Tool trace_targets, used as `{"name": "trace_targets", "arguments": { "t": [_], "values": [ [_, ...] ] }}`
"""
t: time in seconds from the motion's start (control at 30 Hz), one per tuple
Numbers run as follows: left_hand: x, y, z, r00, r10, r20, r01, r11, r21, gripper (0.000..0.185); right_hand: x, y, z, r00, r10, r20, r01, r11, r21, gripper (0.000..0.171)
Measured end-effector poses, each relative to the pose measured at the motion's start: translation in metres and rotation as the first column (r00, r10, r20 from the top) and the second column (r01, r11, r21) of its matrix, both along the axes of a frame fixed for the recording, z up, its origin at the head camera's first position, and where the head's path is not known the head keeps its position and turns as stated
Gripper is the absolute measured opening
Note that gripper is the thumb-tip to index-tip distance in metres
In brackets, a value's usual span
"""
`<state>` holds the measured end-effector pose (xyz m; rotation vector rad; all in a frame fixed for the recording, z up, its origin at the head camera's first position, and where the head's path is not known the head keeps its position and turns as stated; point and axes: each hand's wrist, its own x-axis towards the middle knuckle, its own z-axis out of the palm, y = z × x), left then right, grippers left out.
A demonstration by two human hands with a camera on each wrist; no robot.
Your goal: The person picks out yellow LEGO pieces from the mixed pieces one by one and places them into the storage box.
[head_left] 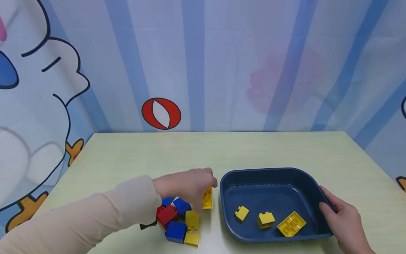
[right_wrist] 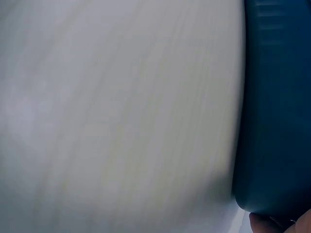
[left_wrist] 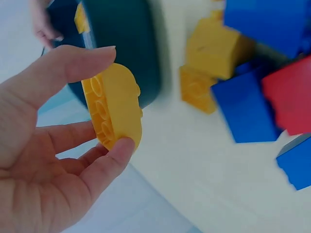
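Three yellow bricks (head_left: 265, 219) in tray (head_left: 272, 171), one in left hand (head_left: 185, 187).

Block pile (head_left: 180, 218) crowds the tray (head_left: 223, 190); table (head_left: 222, 148) beyond lies open.

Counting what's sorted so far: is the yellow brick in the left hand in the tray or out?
Out: the left hand pinches the yellow brick beside the dark blue tray, left of its rim.

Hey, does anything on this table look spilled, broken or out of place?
Nothing stands out. Loose bricks lie in a jumble left of the blue tray, none visibly damaged. The left hand pinches a yellow brick; the right hand holds the tray's rim.
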<state>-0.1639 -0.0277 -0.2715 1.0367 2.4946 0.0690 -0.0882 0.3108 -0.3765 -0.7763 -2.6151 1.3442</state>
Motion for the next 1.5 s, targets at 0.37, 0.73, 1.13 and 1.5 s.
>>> {"name": "trace_targets", "arguments": {
  "t": [0.37, 0.73, 1.13, 1.5],
  "values": [
    [-0.001, 0.010, 0.012, 1.000, -0.024, 0.011, 0.023, 1.000, 0.015, 0.059, 0.001, 0.001, -0.001, 1.000, 0.009, -0.007, -0.009, 1.000, 0.011, 0.049],
    [-0.004, 0.022, 0.013, 0.998, -0.064, -0.026, 0.065, 0.996, 0.054, 0.059, 0.000, 0.000, -0.003, 1.000, 0.015, -0.002, -0.015, 1.000, 0.005, 0.049],
    [-0.007, 0.047, 0.013, 0.989, -0.131, -0.073, 0.137, 0.987, 0.079, 0.059, 0.001, 0.001, -0.002, 1.000, 0.011, -0.021, -0.010, 0.999, 0.031, 0.049],
    [-0.011, 0.067, 0.012, 0.982, -0.171, -0.077, 0.173, 0.985, 0.020, 0.056, 0.002, -0.004, 0.005, 1.000, 0.015, -0.014, -0.015, 1.000, 0.018, 0.048]
  ]
}}
